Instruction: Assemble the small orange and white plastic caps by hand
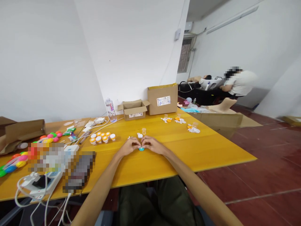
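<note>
My left hand (130, 147) and my right hand (152, 145) meet over the front middle of the table. Fingertips of both pinch a small teal round piece (141, 149) from either side; its exact kind is too small to make out. Just beyond my fingers lies a small white plastic part (140, 135), with a clear little cup (144, 131) behind it. To the left stand several small white-and-orange capped containers (103, 137) in a cluster. Small piles of white and orange parts (180, 120) lie toward the right rear, one with white pieces (193, 129) nearer the right edge.
At the back stand an open small carton (134, 110), a larger box (162, 99) and a water bottle (110, 110). Power strips with cables (42, 185), a blurred dark device (80, 171) and colourful plastic toys (20, 160) crowd the left. Another person (242, 82) sits at the far right.
</note>
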A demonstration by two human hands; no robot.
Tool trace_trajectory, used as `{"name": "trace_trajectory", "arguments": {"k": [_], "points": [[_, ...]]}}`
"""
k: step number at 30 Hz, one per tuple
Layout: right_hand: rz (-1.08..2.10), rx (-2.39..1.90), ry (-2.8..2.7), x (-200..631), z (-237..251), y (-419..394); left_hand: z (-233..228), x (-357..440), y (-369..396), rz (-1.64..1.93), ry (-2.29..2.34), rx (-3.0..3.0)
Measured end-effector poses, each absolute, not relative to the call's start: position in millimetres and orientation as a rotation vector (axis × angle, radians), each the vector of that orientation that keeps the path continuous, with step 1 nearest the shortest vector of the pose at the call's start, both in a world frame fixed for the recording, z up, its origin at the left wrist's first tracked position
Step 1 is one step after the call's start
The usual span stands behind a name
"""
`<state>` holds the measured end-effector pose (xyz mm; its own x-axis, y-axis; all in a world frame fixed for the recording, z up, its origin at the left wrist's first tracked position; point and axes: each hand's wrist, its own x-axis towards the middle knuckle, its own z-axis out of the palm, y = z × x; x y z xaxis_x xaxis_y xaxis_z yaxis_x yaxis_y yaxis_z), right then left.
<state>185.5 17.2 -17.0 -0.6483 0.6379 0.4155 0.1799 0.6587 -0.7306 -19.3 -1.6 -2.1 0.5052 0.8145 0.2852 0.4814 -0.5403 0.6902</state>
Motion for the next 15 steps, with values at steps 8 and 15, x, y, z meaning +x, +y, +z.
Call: {"name": "trace_trajectory", "arguments": {"k": [8, 15], "points": [[0.871, -0.636, -2.197, 186.0, -15.1, 16.2, -0.9, -19.5, -3.1, 0.8, 1.081, 2.214], [0.883, -0.624, -2.192, 186.5, -17.1, 17.9, -0.4, -19.5, -2.6, 0.78, 1.035, 2.232]]}}
